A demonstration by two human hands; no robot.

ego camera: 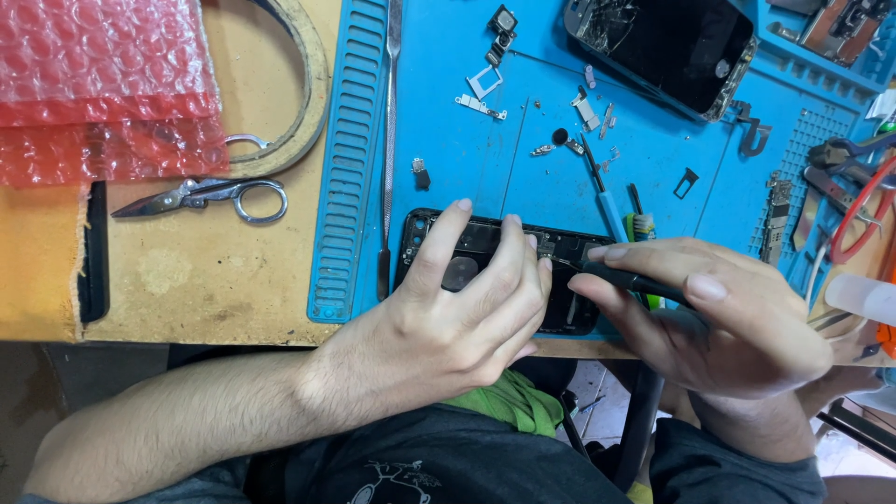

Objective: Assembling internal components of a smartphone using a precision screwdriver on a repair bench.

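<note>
Firmly, left hand [457, 308] presses black phone shell [485, 266] (fingers spread); right hand [719, 322] grips slim black tool [630, 277].

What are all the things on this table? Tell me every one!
Opened phone housing: one, black, on the mat's near edge under both hands.
Cracked phone screen: one, black, far right of mat.
Work mat: one, blue, table middle.
Small parts: several, silver and black, scattered on mat.
Scissors: one pair, metal, left on the wooden table.
Bubble wrap: one pile, red, top left.
Pliers: one, red-handled, right edge.
Screwdriver: one, black, in right hand.
Left hand: rests on housing.
Right hand: grips screwdriver.
</note>
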